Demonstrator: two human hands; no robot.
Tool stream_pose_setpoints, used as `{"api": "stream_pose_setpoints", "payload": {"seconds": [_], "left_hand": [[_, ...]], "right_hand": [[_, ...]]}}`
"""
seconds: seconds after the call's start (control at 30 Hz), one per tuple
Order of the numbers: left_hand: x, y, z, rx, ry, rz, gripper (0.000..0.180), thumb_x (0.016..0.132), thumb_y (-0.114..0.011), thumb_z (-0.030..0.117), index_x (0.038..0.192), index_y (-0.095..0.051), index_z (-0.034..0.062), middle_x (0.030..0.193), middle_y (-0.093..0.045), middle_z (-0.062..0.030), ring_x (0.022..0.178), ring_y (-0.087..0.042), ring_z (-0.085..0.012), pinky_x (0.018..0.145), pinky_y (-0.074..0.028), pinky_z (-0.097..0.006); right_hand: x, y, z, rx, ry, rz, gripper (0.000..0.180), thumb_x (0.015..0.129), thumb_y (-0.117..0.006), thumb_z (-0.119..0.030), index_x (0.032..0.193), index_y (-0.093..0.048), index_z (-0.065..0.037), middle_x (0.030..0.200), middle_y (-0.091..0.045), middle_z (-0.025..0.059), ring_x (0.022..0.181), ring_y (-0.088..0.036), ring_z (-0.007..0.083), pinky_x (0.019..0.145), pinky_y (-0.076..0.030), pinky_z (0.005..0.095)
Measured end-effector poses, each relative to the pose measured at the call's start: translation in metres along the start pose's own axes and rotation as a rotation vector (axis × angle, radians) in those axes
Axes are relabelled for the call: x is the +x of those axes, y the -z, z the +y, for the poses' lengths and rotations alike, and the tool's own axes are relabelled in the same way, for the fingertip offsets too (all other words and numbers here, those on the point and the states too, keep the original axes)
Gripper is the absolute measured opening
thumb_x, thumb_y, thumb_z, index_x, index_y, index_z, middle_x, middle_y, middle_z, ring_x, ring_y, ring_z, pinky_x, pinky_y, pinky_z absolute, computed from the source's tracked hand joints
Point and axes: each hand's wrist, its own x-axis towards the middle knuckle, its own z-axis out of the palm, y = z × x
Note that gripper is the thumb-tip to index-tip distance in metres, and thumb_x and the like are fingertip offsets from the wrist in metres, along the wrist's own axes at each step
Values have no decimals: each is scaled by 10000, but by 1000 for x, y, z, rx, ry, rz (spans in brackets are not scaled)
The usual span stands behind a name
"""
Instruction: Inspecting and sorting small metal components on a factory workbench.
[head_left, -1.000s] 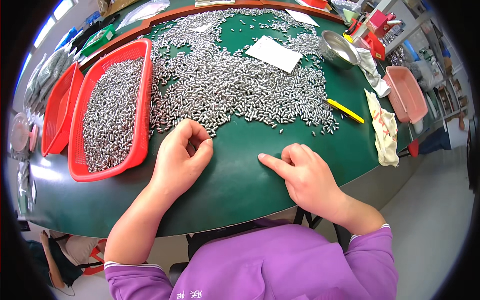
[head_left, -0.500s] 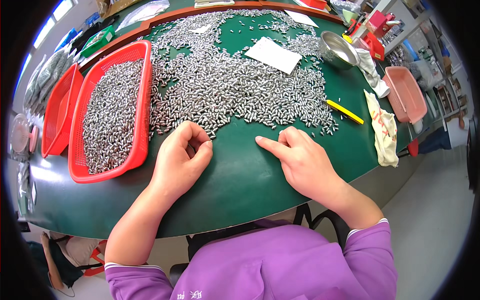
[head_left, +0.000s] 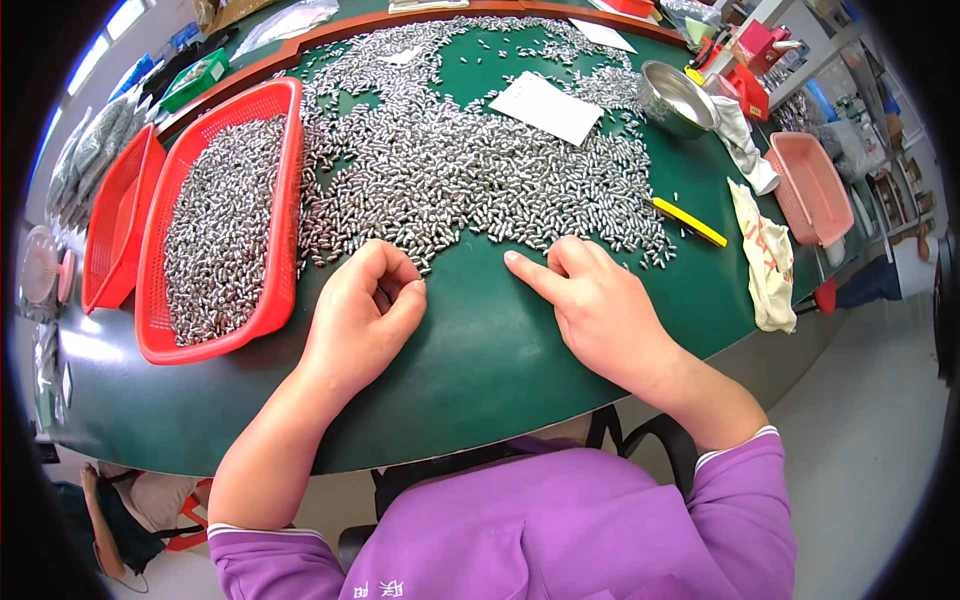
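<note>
Small silver bullet-shaped metal pieces (head_left: pixel 430 180) cover much of the green table (head_left: pixel 470 350) in a wide loose heap. My left hand (head_left: pixel 365 310) rests at the heap's near edge, left of centre. Its fingers are curled, with thumb tip and fingertips close together; whatever may lie between them is hidden. To the right, my right hand (head_left: pixel 600 310) lies at the same edge, index finger stretched out over bare tabletop and the other fingers bent under. Nothing shows in it. More of the same pieces fill a red plastic basket (head_left: pixel 292 190) beside my left hand.
Left of the full basket stands another red basket (head_left: pixel 115 225). A white paper (head_left: pixel 547 107) lies on the heap. Farther right are a metal bowl (head_left: pixel 678 98), a yellow cutter-like tool (head_left: pixel 690 222), a cloth (head_left: pixel 765 260) and a pink basket (head_left: pixel 812 190). A wooden rim (head_left: pixel 400 18) borders the back.
My right hand has moved slightly forward and to the left, closer to the heap's edge. My left hand stays nearly in place.
</note>
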Motion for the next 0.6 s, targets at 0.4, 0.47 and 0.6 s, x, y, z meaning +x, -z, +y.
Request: {"api": "stream_pose_setpoints", "payload": {"seconds": [0.4, 0.47, 0.6], "left_hand": [[1, -1, -1, -19, -1, 10, 72, 860, -623, 49, 866, -552, 38, 760, -542, 18, 643, -471, -39, 571, -408, -218], [1, 0, -1, -10, -3, 3, 72, 861, -622, 50, 866, -552, 38, 759, -541, 19, 644, -472, -39, 572, -408, -218], [3, -1, -1, -31, -14, 17, 75, 863, -625, 52, 862, -552, 38, 763, -545, 21, 650, -475, -35, 575, -410, -216]], "right_hand": [[-11, 2, -20, -116, 52, -27, 506, 757, -568, -4, 1257, -615, -61, 917, -503, 70, 825, -517, 231, 714, -463, 337], [-9, 1, -22, -278, 118, -44, 512, 743, -573, -76, 1251, -602, -20, 928, -501, 49, 840, -512, 214, 704, -464, 326], [-6, 0, -6, -103, 128, -1, 452, 767, -570, -49, 1216, -623, -54, 913, -509, 60, 850, -525, 220, 707, -468, 337]]}}
